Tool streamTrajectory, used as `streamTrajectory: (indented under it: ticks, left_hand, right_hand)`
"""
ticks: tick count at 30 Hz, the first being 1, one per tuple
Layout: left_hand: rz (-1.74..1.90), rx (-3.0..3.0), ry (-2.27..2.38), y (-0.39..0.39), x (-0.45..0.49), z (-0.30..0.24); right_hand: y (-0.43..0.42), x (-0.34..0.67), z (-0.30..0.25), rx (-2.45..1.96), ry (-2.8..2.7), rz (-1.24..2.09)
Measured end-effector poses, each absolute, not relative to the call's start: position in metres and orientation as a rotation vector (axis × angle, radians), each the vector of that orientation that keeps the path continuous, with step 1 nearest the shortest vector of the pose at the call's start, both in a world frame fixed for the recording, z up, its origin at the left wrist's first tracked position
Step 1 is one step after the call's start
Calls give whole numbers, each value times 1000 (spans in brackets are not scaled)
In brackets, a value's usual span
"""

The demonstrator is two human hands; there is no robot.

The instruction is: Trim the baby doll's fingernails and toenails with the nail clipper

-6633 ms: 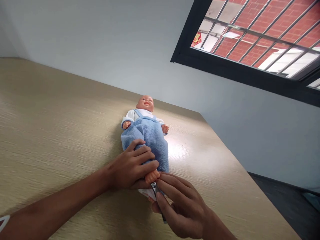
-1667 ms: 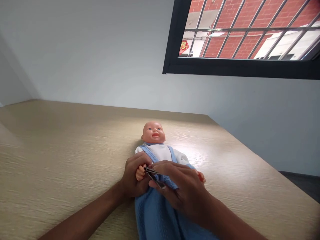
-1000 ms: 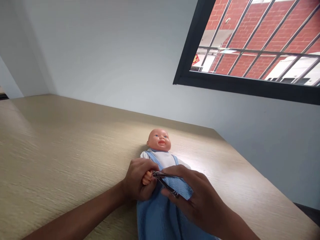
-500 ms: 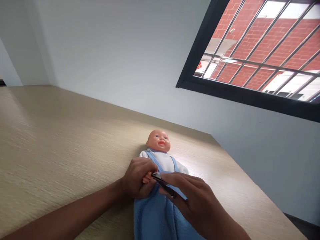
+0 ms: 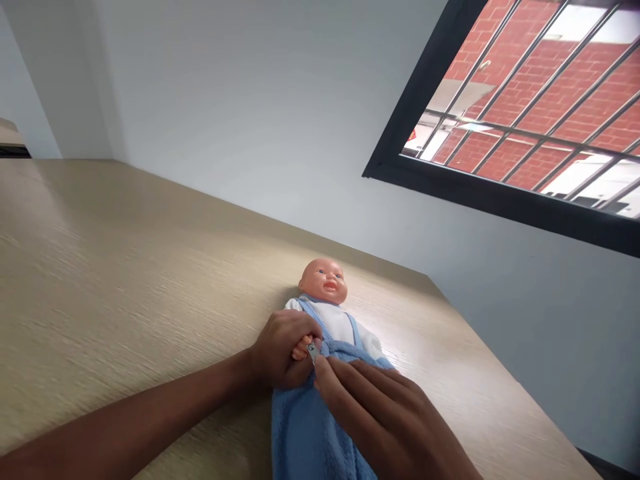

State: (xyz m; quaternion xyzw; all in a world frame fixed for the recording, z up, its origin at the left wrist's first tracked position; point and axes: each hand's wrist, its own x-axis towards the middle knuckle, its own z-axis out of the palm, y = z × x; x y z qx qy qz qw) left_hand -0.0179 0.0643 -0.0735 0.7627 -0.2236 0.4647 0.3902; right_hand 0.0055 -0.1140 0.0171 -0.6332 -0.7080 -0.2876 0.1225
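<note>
Now, a baby doll [image 5: 333, 325] is laid on its back near the far edge of a pale wood-grain tabletop [image 5: 125, 233], its lower half wrapped in blue fleece [image 5: 300, 427]. The doll's small hand [image 5: 300, 350] is enclosed by the curled fingers of the left hand [image 5: 280, 350]. A metal nail clipper [image 5: 313, 351] is pinched by the right hand [image 5: 380, 417], whose fingers are pressed together, and its tip is held just beside that small hand.
</note>
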Motion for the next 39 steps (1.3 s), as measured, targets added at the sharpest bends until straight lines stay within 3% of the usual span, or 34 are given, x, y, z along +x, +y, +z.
streamTrajectory:
  ticks: [13, 22, 39]
  left_hand:
    - [1164, 1958, -573, 66, -17, -77]
    - [1152, 1952, -567, 66, -16, -77]
    - [1160, 1977, -538, 64, -19, -73]
  right_hand:
    - [-121, 36, -1, -1828, -1641, -325]
    - [-121, 35, 1, -1860, -1806, -380]
    - [-118, 22, 15, -1757, -2184, -814]
